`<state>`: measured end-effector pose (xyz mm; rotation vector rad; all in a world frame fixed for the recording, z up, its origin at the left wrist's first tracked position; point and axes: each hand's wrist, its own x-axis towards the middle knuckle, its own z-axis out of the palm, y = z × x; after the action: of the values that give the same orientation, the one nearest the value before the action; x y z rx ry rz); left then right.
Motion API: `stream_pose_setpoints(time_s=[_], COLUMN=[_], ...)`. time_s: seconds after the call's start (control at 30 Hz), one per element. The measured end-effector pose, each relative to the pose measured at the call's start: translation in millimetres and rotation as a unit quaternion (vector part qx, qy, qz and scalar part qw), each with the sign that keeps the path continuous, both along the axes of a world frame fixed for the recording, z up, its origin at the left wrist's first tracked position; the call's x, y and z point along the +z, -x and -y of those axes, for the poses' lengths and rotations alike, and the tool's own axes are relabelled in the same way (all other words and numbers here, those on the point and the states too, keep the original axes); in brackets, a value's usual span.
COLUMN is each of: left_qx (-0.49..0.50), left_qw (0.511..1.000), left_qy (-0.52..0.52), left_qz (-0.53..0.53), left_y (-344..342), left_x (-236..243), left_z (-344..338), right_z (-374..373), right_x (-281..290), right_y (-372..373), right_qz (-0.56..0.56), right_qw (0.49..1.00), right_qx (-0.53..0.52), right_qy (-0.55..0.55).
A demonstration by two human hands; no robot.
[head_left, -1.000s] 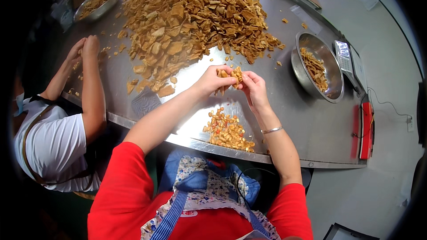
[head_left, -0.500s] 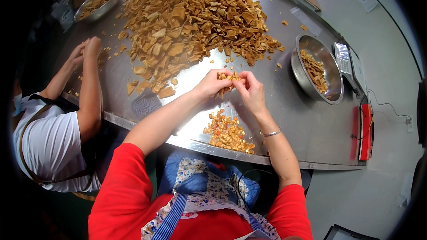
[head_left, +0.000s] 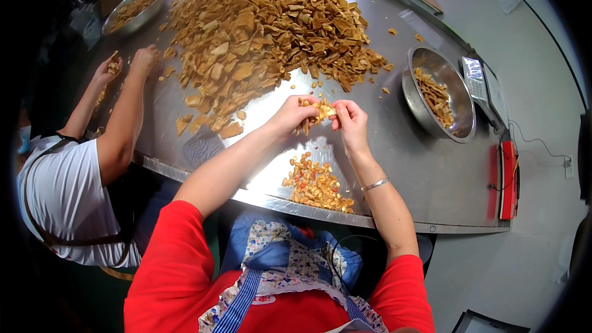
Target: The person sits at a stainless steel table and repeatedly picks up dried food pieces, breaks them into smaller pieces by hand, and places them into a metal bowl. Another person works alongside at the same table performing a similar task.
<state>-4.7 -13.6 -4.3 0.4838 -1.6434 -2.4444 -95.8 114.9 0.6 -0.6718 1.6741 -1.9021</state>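
Observation:
Above the metal table my left hand (head_left: 292, 115) is closed round several golden-brown dried pieces (head_left: 320, 110), with a pale yellow one showing at the fingertips. My right hand (head_left: 352, 121) pinches the right end of that pale piece, thumb against fingers. A few bits hang below the left fingers. Between my forearms, near the table's front edge, lies a small heap of yellow and reddish nut-like bits (head_left: 316, 184). Beyond my hands spreads a large pile of brown, flat, irregular dried pieces (head_left: 277, 18).
On the right stand a steel bowl (head_left: 439, 95) partly filled with dried pieces, a scale (head_left: 484, 83) and a red box-shaped thing (head_left: 509, 180). At left a co-worker's hands (head_left: 145, 58) handle pieces near another bowl (head_left: 137, 6). The metal table (head_left: 407, 172) has a raised rim.
My right hand has drawn slightly right, and more of the pale piece shows between my hands. The co-worker's hands have moved apart, one now holding up a piece.

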Motion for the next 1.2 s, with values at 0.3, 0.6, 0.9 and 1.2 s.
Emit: stream_pose_setpoints(time_s=[0.3,0.6,0.9,1.2], left_qx=[0.051,0.105,0.000,-0.066], left_qw=[0.998,0.989,1.000,0.996], left_qy=[-0.003,-0.094,-0.013,0.059], left_qz=[0.029,0.039,0.009,0.015], left_y=[-5,-1,-1,-2], left_x=[4,-2,-2,5], left_z=[10,7,-1,8], right_z=[-12,-16,-5,-14], right_x=[-1,25,-7,14], right_y=[33,6,14,22], right_qz=[-0.212,-0.280,-0.048,-0.261], right_qw=[0.958,0.887,0.993,0.940], right_qx=[-0.114,0.268,0.096,0.079], right_qy=[-0.154,-0.252,-0.056,-0.204])
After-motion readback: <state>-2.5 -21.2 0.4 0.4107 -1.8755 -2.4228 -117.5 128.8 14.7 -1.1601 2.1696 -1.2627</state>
